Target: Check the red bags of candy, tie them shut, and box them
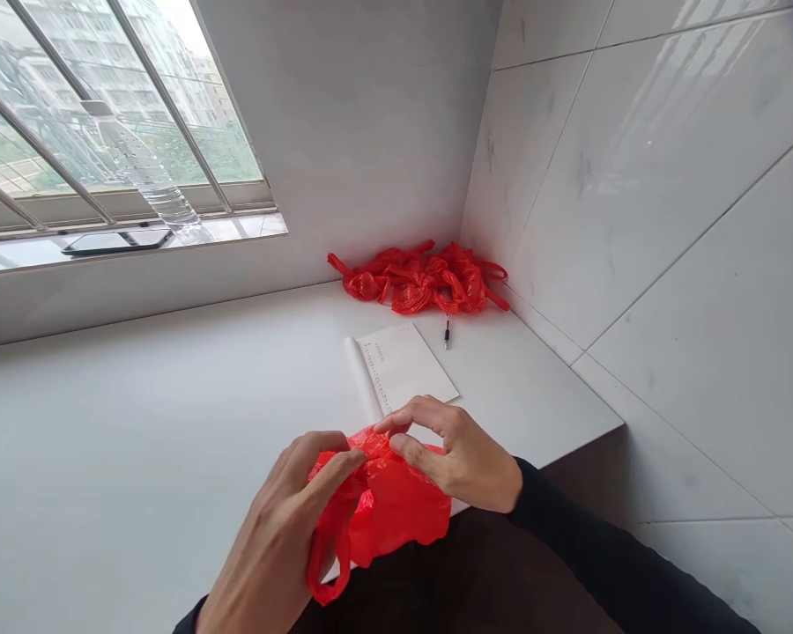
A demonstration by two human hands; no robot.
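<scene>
A crumpled red plastic bag [403, 506] is held between both hands over the table's front edge. My left hand [281, 519] grips its bunched left part, and a handle loop dangles below those fingers. At the bag's top, my right hand [446, 449] pinches the plastic between thumb and fingers. The bag's lower part spreads out beneath my right hand. Just beyond the hands lies an open notebook [413, 365], its near edge partly covered by my right hand.
Several knotted red plastic bags [423, 277] are heaped in the back corner, with a pen [447, 333] before them. The white table [138, 423] meets tiled walls at the right. On the window sill stand a water bottle [149, 172] and a flat dark device [115, 241].
</scene>
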